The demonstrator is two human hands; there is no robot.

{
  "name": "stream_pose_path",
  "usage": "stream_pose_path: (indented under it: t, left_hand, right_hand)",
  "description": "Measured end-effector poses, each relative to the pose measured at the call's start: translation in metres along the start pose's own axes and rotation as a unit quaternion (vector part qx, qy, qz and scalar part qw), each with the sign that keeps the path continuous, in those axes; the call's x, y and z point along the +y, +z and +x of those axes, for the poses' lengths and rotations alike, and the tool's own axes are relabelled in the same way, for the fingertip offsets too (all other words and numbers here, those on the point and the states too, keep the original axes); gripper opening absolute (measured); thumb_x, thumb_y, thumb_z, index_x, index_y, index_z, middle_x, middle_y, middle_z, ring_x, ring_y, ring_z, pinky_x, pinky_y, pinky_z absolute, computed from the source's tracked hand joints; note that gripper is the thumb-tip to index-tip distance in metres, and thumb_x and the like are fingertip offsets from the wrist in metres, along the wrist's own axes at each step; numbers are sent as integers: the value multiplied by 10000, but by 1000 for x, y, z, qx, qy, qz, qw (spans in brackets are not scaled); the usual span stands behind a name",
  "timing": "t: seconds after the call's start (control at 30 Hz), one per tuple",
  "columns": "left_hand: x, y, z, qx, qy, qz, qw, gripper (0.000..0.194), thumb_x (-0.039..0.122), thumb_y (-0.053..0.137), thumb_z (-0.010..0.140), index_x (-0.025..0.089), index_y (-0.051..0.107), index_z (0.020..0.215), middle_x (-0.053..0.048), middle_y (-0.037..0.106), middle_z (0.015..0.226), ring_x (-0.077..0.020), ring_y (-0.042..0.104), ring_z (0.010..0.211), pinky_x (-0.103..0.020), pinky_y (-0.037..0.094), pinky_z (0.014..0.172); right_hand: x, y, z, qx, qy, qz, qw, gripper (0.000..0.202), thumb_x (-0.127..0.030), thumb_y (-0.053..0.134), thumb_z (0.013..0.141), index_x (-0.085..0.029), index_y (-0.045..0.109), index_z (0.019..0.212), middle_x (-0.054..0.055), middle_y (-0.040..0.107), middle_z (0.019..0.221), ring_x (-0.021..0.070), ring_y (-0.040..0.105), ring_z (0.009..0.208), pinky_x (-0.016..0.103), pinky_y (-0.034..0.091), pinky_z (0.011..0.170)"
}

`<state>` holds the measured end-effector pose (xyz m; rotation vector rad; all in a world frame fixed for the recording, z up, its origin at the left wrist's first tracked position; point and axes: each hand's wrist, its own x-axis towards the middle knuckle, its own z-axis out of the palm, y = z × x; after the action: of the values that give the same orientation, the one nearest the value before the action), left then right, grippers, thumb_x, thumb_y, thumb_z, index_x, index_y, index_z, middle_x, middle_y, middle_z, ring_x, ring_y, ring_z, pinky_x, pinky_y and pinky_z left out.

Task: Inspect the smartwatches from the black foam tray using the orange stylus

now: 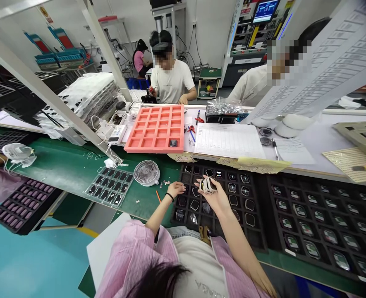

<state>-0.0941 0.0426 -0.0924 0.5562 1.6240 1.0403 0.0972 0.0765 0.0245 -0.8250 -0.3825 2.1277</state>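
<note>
My right hand [217, 198] is closed around a small bundle of white-and-black pieces [207, 186], stacked like watch cases, above the black foam tray [257, 239]. Square watch cases [249, 204] sit in the tray's pockets, and one watch [219, 174] has a lit screen. Clear film covers a few pieces near the front. To the left, my left hand [175, 189] hovers by the tray's left edge with its fingertips drawn together. Whatever lies between those fingertips is too small to make out.
A second black tray of watch parts [317, 215] lies to the right. Left are a small round fan [147, 173], a clear tray of black parts [110, 186] and an orange stick [158, 196]. A pink compartment tray [158, 144] and papers [229, 140] occupy the shelf. Co-workers sit opposite.
</note>
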Motion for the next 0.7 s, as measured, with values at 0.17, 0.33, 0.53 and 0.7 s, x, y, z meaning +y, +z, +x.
stream_pose_path:
  t: [0.17,0.33,0.53,0.7]
  left_hand:
    - [-17,9,4,11,-18,126,992,203,287,585,907,110,621,999,-43,662,924,-133,647,782,-309,567,708]
    - [-9,7,-3,5,13,175,985,195,290,582,907,123,631,995,-59,662,986,-148,643,860,-340,558,776]
    - [35,1,-34,-14,100,124,987,105,231,691,784,126,691,784,-61,710,748,-153,688,728,-297,572,730]
    - [93,17,-80,-72,200,16,977,383,371,743,722,124,707,1013,-84,742,882,-168,707,755,-308,594,729]
  right_hand:
    - [3,-5,1,9,-5,-11,1000,206,-318,654,757,-199,687,922,76,751,867,260,717,862,339,563,619]
    - [3,-10,-1,12,-7,-6,1000,211,-316,656,756,-191,685,923,80,746,861,258,718,852,338,561,617]
    - [2,-5,-6,20,-21,-7,1000,209,-324,619,778,-203,692,931,64,749,884,245,716,829,342,559,622]
    - [-2,13,-17,-16,-69,-3,998,262,-325,591,777,-211,682,994,60,743,929,237,695,848,379,562,690]
